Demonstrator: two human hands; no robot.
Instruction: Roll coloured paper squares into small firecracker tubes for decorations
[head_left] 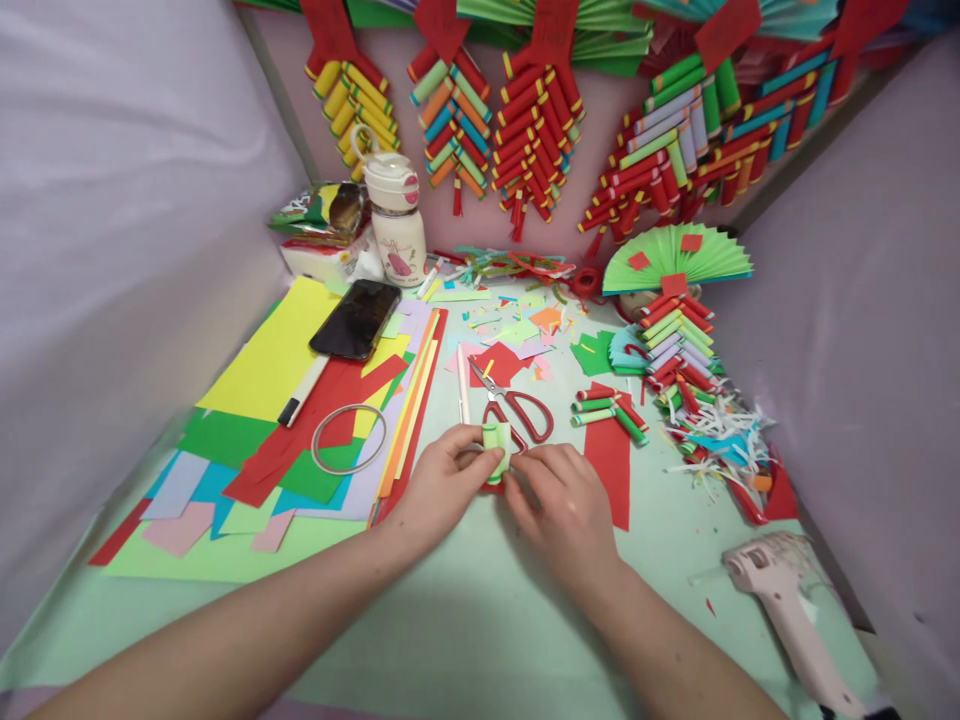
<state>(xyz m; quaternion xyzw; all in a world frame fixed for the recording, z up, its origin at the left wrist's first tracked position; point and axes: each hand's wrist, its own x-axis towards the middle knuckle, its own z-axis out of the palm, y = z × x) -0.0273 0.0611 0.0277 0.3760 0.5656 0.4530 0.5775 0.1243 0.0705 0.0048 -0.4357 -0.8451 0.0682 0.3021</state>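
My left hand (451,468) pinches a small piece of light green paper (497,437) that is partly curled, its thumb lying on the front. Close on the right, my right hand (564,497) has its fingers bent and drawn together at the paper's lower right edge; whether they grip it is hidden. Just beyond both hands lie scissors (531,412) with dark red handles, blades pointing away and a little left. A white pen (463,385) lies left of them. Several rolled paper tubes (611,408), red and green, rest right of the scissors near a red paper strip (609,470).
Coloured paper sheets (247,350), a phone (355,318) and a metal ring (349,439) lie on the left. A white bottle (397,225) stands at the back. On the right are a green paper fan (675,260) and a glue gun (787,610). Paper firecracker strings (536,130) hang behind.
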